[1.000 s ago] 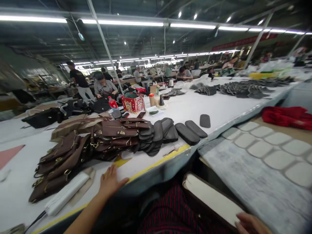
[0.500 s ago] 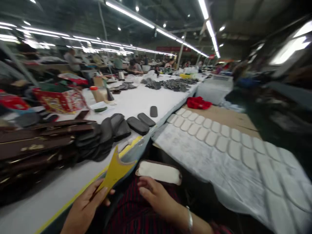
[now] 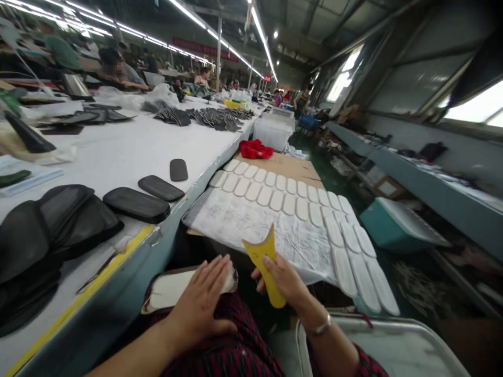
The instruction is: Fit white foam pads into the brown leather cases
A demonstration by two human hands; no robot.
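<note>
My right hand [image 3: 286, 280] is closed round a flat yellow scraper-like tool [image 3: 261, 250] with a concave, two-pointed end facing up and away. In my lap lies an oblong piece [image 3: 168, 289] with a white face and dark edge. Across its right part my left hand [image 3: 202, 301] rests flat, fingers stretched out, hiding some of the white face. To the right, rows of white-faced oval pieces [image 3: 288, 204] lie on a whitish sheet [image 3: 239, 222]. Black padded oval pieces [image 3: 136, 204] sit on the white table to the left.
The long white table [image 3: 129, 146] has a blue side and yellow edge tape. A red cloth [image 3: 256, 150] lies on cardboard [image 3: 293, 163] behind the rows. Beside my right arm is a pale stool-like surface [image 3: 408, 348]. A teal bin [image 3: 393, 225] stands further right.
The yellow tool has passed from my left hand to my right. My left hand has come down flat on the oblong piece. The view has turned right.
</note>
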